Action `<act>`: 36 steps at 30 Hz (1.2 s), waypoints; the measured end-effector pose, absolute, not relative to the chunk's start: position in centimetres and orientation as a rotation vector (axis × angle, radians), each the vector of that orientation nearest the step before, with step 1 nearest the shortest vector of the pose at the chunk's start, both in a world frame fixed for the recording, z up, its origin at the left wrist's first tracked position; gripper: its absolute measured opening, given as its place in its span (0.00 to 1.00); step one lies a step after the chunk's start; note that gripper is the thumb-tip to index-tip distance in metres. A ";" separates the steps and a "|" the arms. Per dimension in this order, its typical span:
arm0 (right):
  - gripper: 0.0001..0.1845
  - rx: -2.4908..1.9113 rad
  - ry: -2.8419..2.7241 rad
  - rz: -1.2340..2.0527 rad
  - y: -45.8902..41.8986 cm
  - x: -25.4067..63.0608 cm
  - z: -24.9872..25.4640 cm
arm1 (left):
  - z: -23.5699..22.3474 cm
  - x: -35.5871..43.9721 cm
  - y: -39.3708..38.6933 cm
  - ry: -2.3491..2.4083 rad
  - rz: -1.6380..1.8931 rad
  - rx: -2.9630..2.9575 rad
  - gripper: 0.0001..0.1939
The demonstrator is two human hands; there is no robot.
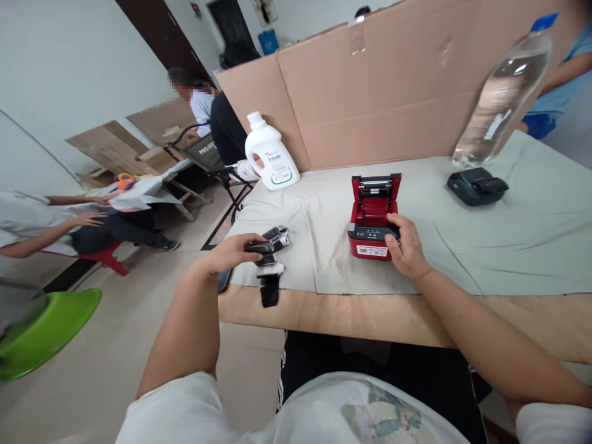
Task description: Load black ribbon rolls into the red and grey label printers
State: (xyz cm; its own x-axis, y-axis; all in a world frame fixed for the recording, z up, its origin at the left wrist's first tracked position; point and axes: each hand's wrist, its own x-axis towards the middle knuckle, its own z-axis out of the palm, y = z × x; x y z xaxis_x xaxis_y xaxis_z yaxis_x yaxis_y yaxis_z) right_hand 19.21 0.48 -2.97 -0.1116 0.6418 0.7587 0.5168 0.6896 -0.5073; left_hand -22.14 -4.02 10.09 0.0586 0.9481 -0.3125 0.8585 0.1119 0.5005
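Observation:
A small red printer (371, 251) with a black top stands on the cloth, its lid (375, 188) raised. My right hand (409, 248) grips the printer's right front corner, thumb in front and fingers over the top edge. Off to the left, my left hand (235, 254) pinches a dark piece with a black strip (269, 291) that hangs down by the table's front edge; its exact kind is unclear. Just beyond those fingers lies a small black-and-white part (277, 238), partly overlapped by the held piece.
A white jug (272, 154) stands at the back left before a cardboard screen (383, 92). At the back right are a large water bottle (506, 92) and a dark grey device (477, 187). A dark flat object (224, 281) lies beneath my left wrist. Other people sit nearby.

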 end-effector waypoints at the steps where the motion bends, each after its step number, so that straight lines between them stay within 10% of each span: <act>1: 0.22 -0.931 -1.768 0.141 0.5 19.2 -2.9 | 11.0 -20.9 -4.1 1.674 0.222 1.742 0.25; 13: 0.21 -0.902 -1.825 0.130 0.6 19.5 -2.5 | 8.6 -9.3 0.4 1.096 0.675 1.720 0.25; 21: 0.41 -0.880 -1.784 -0.031 0.3 19.4 -2.0 | 8.6 -1.0 5.7 0.866 0.537 2.024 0.17; 36: 0.12 -0.850 -1.918 -0.084 -0.2 19.3 -1.8 | 7.3 3.5 8.6 1.386 -0.108 2.608 0.19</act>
